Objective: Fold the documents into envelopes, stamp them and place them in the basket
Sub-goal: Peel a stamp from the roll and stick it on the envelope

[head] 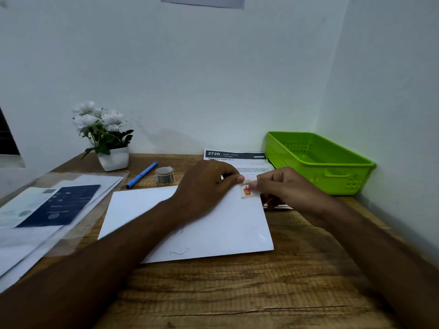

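Head view, left hand [204, 186], right hand [282, 188], curled, pinching stamp [247, 192], on envelope [225, 230]

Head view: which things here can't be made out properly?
All head view.
Stamp: top edge covered by fingers of left hand and right hand.
Envelope writing: crossed by left forearm.
Printed sheet: lower part behind hands, text too small.
Left-side papers: blurred, cut off by frame edge.

The printed sheet [235, 157] reads "2720" and "DESK / STUDY".
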`<state>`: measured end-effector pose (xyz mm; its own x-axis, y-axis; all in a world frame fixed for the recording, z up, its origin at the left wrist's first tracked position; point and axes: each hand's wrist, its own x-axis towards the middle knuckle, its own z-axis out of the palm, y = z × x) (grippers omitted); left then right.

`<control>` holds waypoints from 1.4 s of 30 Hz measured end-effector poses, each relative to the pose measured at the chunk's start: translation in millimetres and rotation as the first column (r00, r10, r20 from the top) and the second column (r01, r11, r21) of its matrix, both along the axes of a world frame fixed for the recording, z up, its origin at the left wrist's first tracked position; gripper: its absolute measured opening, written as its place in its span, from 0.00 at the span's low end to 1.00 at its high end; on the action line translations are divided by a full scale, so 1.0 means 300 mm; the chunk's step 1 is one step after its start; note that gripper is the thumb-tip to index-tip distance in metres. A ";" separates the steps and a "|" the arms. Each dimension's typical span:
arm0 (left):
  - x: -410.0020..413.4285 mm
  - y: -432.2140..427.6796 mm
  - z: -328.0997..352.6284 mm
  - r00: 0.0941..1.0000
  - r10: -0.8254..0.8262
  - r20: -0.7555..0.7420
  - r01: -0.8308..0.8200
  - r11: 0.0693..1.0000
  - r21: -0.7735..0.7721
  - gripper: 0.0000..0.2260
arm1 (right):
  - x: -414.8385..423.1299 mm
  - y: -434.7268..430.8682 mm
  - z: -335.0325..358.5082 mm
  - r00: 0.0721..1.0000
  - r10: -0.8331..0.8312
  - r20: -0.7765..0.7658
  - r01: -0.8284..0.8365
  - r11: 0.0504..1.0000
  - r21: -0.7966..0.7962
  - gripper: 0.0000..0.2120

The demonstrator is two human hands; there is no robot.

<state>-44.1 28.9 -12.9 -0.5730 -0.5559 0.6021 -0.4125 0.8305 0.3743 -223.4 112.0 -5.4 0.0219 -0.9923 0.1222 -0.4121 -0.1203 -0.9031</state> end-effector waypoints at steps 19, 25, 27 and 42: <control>0.007 0.041 -0.003 0.923 0.109 -0.369 -0.136 0.990 -0.047 0.10 | -0.030 -0.019 0.018 0.695 -0.332 0.638 0.572 0.792 -0.212 0.04; -0.025 0.054 -0.020 0.848 0.083 -0.523 0.088 0.952 0.293 0.20 | -0.015 -0.020 0.013 0.625 -0.298 0.721 0.533 0.838 -0.116 0.04; -0.023 0.054 -0.020 0.841 0.088 -0.534 0.098 0.945 0.311 0.23 | -0.009 -0.019 0.005 0.652 -0.316 0.689 0.533 0.837 -0.121 0.05; -0.165 0.097 0.027 0.942 -0.131 -0.309 0.250 0.887 0.388 0.43 | -0.103 0.096 0.038 0.575 -0.409 0.708 0.642 0.763 -0.081 0.10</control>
